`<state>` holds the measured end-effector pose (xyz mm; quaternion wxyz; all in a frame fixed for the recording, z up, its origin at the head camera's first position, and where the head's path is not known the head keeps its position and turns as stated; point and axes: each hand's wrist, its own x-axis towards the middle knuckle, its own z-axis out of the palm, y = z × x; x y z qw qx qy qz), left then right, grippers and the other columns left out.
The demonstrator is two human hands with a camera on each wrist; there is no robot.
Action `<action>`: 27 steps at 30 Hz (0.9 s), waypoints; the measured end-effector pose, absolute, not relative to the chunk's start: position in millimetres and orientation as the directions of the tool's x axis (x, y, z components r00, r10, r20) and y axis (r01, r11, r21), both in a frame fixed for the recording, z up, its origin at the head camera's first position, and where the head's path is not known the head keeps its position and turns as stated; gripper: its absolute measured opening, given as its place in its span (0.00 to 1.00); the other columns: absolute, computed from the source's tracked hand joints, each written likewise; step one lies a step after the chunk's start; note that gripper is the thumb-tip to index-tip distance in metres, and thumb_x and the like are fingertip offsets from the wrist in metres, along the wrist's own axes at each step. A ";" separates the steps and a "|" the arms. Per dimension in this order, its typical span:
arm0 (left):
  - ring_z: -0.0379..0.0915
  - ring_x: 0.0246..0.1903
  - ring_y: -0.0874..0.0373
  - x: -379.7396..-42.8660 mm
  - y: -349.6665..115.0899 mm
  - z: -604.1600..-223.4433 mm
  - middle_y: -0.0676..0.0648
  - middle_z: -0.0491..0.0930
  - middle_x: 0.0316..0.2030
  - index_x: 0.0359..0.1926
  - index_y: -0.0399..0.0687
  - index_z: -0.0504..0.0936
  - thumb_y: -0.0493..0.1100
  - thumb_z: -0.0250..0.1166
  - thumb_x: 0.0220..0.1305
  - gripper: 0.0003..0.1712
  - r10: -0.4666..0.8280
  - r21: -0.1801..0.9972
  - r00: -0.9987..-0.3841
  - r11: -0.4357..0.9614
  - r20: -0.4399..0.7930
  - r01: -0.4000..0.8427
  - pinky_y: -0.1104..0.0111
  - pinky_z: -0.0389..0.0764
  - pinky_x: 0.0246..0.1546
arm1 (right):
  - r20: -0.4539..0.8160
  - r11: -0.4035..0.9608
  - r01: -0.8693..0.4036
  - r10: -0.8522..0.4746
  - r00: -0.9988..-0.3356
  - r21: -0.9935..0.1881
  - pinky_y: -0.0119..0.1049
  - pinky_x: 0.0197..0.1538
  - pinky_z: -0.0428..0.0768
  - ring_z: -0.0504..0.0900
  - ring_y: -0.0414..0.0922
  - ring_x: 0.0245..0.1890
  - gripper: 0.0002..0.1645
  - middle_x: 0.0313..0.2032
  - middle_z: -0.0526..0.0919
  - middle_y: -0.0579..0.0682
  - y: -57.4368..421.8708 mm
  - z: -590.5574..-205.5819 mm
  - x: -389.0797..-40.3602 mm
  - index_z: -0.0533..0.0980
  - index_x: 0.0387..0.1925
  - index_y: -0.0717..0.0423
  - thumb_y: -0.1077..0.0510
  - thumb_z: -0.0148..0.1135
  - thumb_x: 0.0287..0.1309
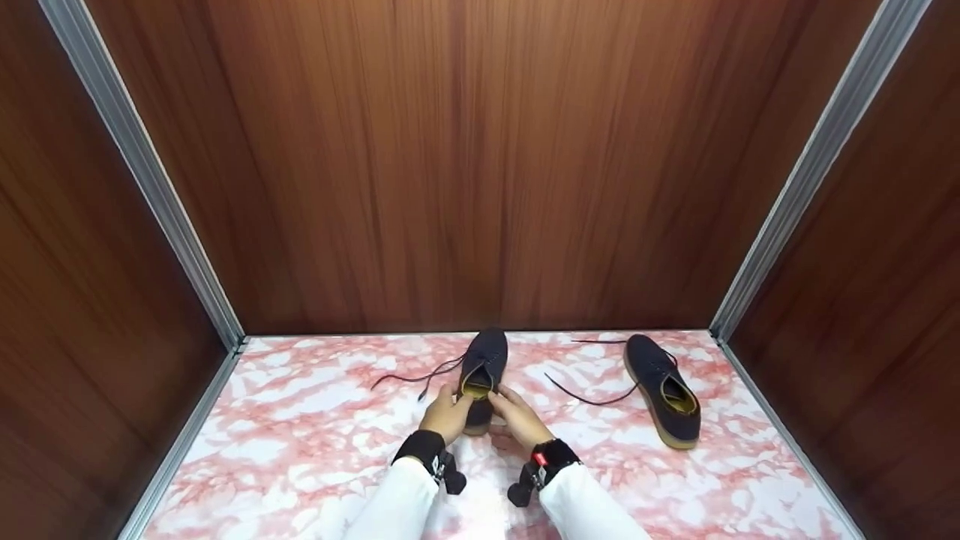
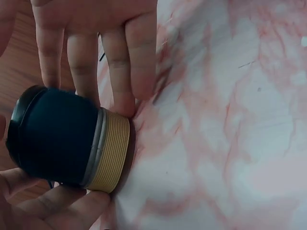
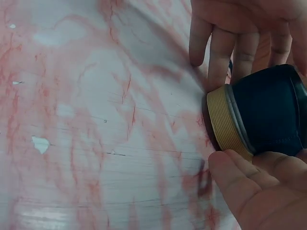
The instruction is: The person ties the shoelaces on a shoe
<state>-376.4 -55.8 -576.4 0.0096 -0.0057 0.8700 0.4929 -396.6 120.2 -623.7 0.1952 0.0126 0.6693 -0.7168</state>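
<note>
A dark low shoe (image 1: 489, 351) with a yellow lining stands toe-forward on the floor, its toe near the back panel. My left hand (image 1: 446, 415) holds its heel end from the left, thumb at the collar. From the other side my right hand (image 1: 523, 420) grips the same heel, its thumb on the collar rim. In the left wrist view the heel (image 2: 57, 136) is dark blue above a ribbed tan sole (image 2: 112, 148), with fingers along both sides. Loose laces (image 1: 431, 373) trail leftward from the shoe.
To the right lies a matching shoe (image 1: 651, 367), angled, with one long lace (image 1: 592, 402) spread leftward on the pink-and-white marbled surface (image 1: 300, 427). Brown wood-grain panels (image 1: 480, 165) with grey metal corner strips (image 1: 161, 180) enclose the back and sides.
</note>
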 end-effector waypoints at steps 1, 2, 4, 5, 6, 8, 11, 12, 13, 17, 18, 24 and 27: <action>0.76 0.65 0.35 -374.4 -55.6 -576.3 0.31 0.79 0.64 0.64 0.39 0.74 0.53 0.53 0.76 0.27 -0.005 0.858 -1.000 0.514 -0.018 -0.018 0.44 0.74 0.68 | -0.282 -0.021 0.297 -0.259 -0.924 -0.955 0.70 0.67 0.73 0.73 0.72 0.69 0.59 0.80 0.56 0.69 122.1 -629.0 -398.8 0.46 0.84 0.46 0.27 0.59 0.66; 0.77 0.64 0.36 -372.8 -55.8 -576.5 0.31 0.80 0.63 0.62 0.39 0.75 0.53 0.54 0.76 0.25 -0.004 0.856 -1.000 0.517 -0.013 -0.013 0.44 0.75 0.67 | -0.285 -0.011 0.297 -0.257 -0.924 -0.955 0.70 0.67 0.73 0.74 0.71 0.69 0.57 0.79 0.57 0.68 123.2 -626.2 -395.7 0.47 0.84 0.45 0.27 0.58 0.67; 0.78 0.62 0.36 -369.4 -56.4 -577.0 0.32 0.81 0.61 0.60 0.40 0.75 0.53 0.53 0.76 0.24 0.006 0.855 -1.000 0.518 -0.008 -0.004 0.44 0.76 0.65 | -0.289 -0.008 0.301 -0.254 -0.923 -0.954 0.72 0.68 0.71 0.73 0.72 0.69 0.53 0.79 0.57 0.69 124.0 -616.9 -385.6 0.48 0.84 0.46 0.30 0.55 0.70; 0.79 0.61 0.37 -367.4 -56.7 -577.2 0.32 0.82 0.60 0.59 0.40 0.75 0.53 0.53 0.76 0.23 0.013 0.856 -1.000 0.517 -0.006 0.002 0.45 0.77 0.63 | -0.289 -0.004 0.300 -0.255 -0.923 -0.954 0.73 0.69 0.69 0.73 0.73 0.69 0.51 0.79 0.57 0.69 124.5 -611.1 -378.9 0.48 0.84 0.47 0.32 0.54 0.72; 0.80 0.60 0.37 -365.4 -56.8 -577.5 0.33 0.83 0.59 0.59 0.41 0.76 0.53 0.53 0.76 0.23 0.022 0.857 -1.000 0.516 -0.006 0.006 0.45 0.78 0.62 | -0.288 0.002 0.297 -0.252 -0.924 -0.955 0.73 0.69 0.69 0.73 0.72 0.69 0.50 0.79 0.58 0.70 124.9 -604.6 -372.0 0.48 0.84 0.48 0.33 0.53 0.73; 0.81 0.58 0.38 -361.3 -56.8 -578.4 0.34 0.84 0.57 0.58 0.41 0.76 0.53 0.54 0.76 0.23 0.038 0.856 -0.999 0.516 -0.001 0.019 0.46 0.79 0.60 | -0.286 0.008 0.294 -0.249 -0.925 -0.956 0.72 0.70 0.68 0.75 0.71 0.67 0.49 0.78 0.59 0.71 125.3 -588.3 -356.5 0.48 0.84 0.51 0.35 0.52 0.74; 0.82 0.56 0.39 -353.4 -55.4 -578.5 0.35 0.85 0.55 0.57 0.41 0.76 0.52 0.54 0.76 0.21 0.053 0.858 -0.999 0.512 0.001 0.028 0.48 0.80 0.57 | -0.276 0.005 0.285 -0.264 -0.924 -0.959 0.73 0.69 0.68 0.78 0.69 0.65 0.52 0.77 0.61 0.72 132.0 -589.5 -350.5 0.49 0.83 0.52 0.33 0.55 0.71; 0.82 0.56 0.39 -350.7 -55.1 -578.5 0.35 0.85 0.55 0.56 0.42 0.76 0.52 0.54 0.76 0.21 0.058 0.859 -0.998 0.511 0.003 0.032 0.48 0.80 0.56 | -0.283 0.017 0.289 -0.263 -0.922 -0.957 0.72 0.69 0.69 0.80 0.66 0.64 0.53 0.76 0.63 0.70 134.2 -590.3 -349.3 0.50 0.83 0.51 0.31 0.57 0.70; 0.83 0.56 0.39 -348.0 -54.6 -578.3 0.35 0.85 0.55 0.56 0.42 0.76 0.52 0.55 0.76 0.20 0.063 0.859 -0.998 0.510 0.005 0.036 0.48 0.80 0.56 | -0.289 0.030 0.292 -0.266 -0.920 -0.956 0.71 0.69 0.70 0.81 0.64 0.63 0.54 0.76 0.65 0.68 136.3 -591.5 -348.6 0.51 0.83 0.50 0.30 0.58 0.68; 0.83 0.55 0.41 -338.1 -53.2 -577.1 0.37 0.86 0.54 0.57 0.43 0.76 0.51 0.55 0.75 0.20 0.071 0.866 -0.997 0.498 0.010 0.044 0.49 0.81 0.57 | -0.282 0.046 0.281 -0.299 -0.912 -0.959 0.72 0.67 0.71 0.83 0.61 0.61 0.54 0.75 0.69 0.65 144.3 -599.2 -346.9 0.52 0.83 0.48 0.29 0.58 0.68; 0.84 0.55 0.42 -335.8 -52.9 -576.8 0.37 0.87 0.53 0.57 0.43 0.76 0.52 0.56 0.75 0.20 0.073 0.867 -0.997 0.496 0.009 0.044 0.49 0.81 0.57 | -0.280 0.049 0.278 -0.301 -0.912 -0.959 0.72 0.67 0.70 0.83 0.61 0.61 0.53 0.75 0.69 0.65 144.4 -596.4 -343.6 0.52 0.83 0.49 0.29 0.57 0.69; 0.83 0.51 0.46 -321.0 -53.5 -575.5 0.40 0.87 0.51 0.54 0.45 0.77 0.54 0.56 0.74 0.20 0.096 0.865 -0.995 0.500 -0.007 0.042 0.52 0.81 0.51 | -0.277 0.039 0.279 -0.318 -0.907 -0.959 0.76 0.67 0.68 0.80 0.67 0.64 0.47 0.74 0.68 0.68 146.0 -582.0 -323.3 0.50 0.82 0.54 0.36 0.51 0.75; 0.82 0.48 0.48 -314.5 -54.3 -574.1 0.39 0.86 0.51 0.55 0.45 0.77 0.55 0.56 0.73 0.20 0.112 0.860 -0.994 0.508 -0.010 0.048 0.55 0.81 0.48 | -0.293 0.057 0.290 -0.323 -0.900 -0.955 0.75 0.65 0.71 0.80 0.67 0.64 0.46 0.75 0.68 0.67 147.9 -578.4 -316.2 0.49 0.83 0.53 0.36 0.49 0.76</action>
